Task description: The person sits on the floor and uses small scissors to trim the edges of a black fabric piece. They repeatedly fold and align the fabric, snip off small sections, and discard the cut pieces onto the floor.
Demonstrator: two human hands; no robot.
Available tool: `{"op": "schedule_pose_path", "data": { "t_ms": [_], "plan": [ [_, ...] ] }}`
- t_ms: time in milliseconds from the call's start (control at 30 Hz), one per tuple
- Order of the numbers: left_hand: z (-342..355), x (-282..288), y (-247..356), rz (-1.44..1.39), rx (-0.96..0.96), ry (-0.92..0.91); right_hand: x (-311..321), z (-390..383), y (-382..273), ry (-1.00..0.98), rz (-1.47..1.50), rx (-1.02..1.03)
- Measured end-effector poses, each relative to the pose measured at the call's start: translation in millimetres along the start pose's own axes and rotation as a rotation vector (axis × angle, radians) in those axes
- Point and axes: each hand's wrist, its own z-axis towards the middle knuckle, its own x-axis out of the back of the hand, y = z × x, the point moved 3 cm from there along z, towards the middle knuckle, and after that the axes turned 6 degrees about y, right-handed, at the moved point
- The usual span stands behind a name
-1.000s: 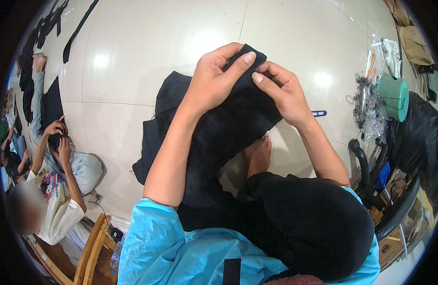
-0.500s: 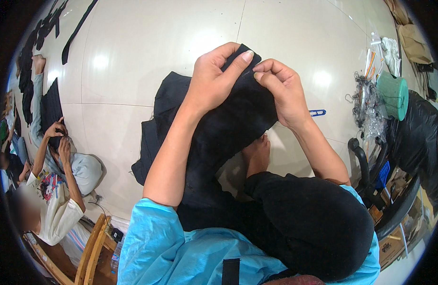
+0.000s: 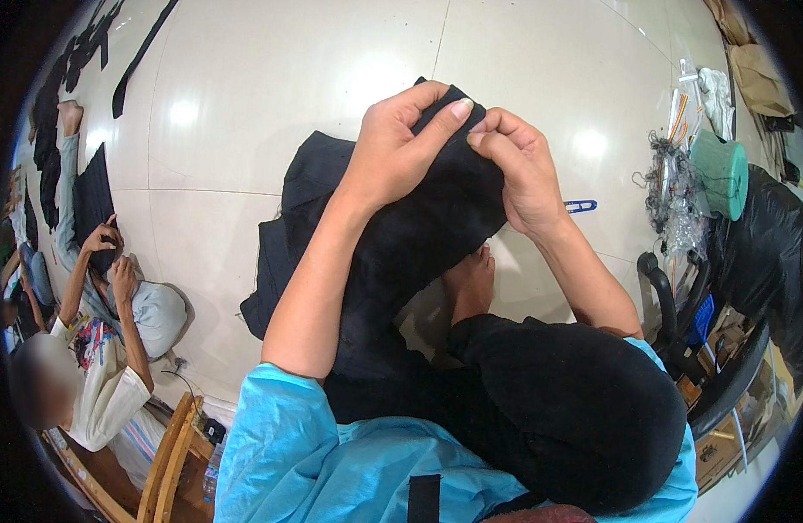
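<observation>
A black cloth garment [image 3: 436,200] drapes from my raised hands down over my lap, its lower folds spreading on the floor to the left. Near its top edge my left hand [image 3: 410,139] grips a folded part, thumb on top and fingers behind. Just right of that fold, my right hand [image 3: 521,157] is closed in a pinch against the cloth. Whatever lies between its thumb and forefinger is too small to make out. My bare foot [image 3: 473,283] shows beneath the garment.
A blue looped item [image 3: 582,207] lies on the tiles right of my wrist. Further right stand a green round container [image 3: 720,174], tangled clear plastic [image 3: 676,209] and a black bag [image 3: 758,248]. At left, a co-worker [image 3: 105,366] handles black cloth beside a wooden frame [image 3: 170,458].
Both my hands have shifted slightly right with the fold, and my right fingertips now press closer to it. At left, the co-worker's hands have moved a little apart.
</observation>
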Motion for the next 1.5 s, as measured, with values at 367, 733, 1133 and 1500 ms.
{"op": "schedule_pose_path", "data": {
  "t_ms": [367,733,1133,1500],
  "plan": [
    [-0.4,1.5,0.3,0.006,-0.006,0.027,1.3,-1.5,-2.6,0.053,0.018,-0.025],
    [-0.1,0.1,-5.0,-0.008,-0.050,0.015,-2.6,-4.9,-1.4,0.015,-0.009,-0.013],
    [-0.6,0.6,-3.8,0.034,-0.051,0.034,-3.6,-3.3,-3.5,0.127,0.026,-0.029],
    [1.3,2.4,-9.3,0.058,0.048,-0.002,4.5,-1.6,-1.5,0.218,-0.139,0.212]
  ]
}}
